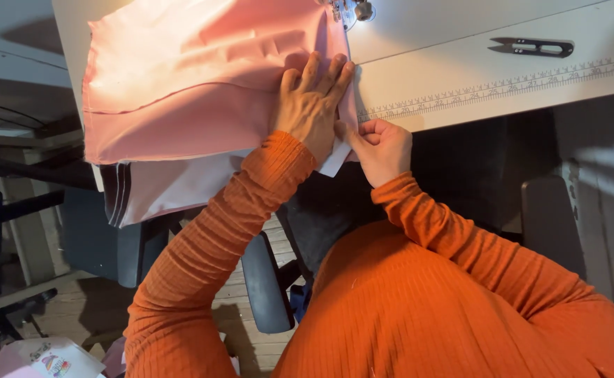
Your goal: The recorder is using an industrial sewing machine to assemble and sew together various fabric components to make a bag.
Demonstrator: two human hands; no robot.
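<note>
Feeding pink fabric [195,77] toward the presser foot [349,10] just beyond the fingertips: left hand [310,105] spread flat on it, right hand [380,147] pinching its near edge at the counter [475,63] rim. Probably calls next for steady, even guiding along the seam line.

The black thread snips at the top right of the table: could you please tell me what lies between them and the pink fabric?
In the head view, only bare white table separates the thread snips from the pink fabric; the printed ruler strip runs nearer the table's edge.
</note>
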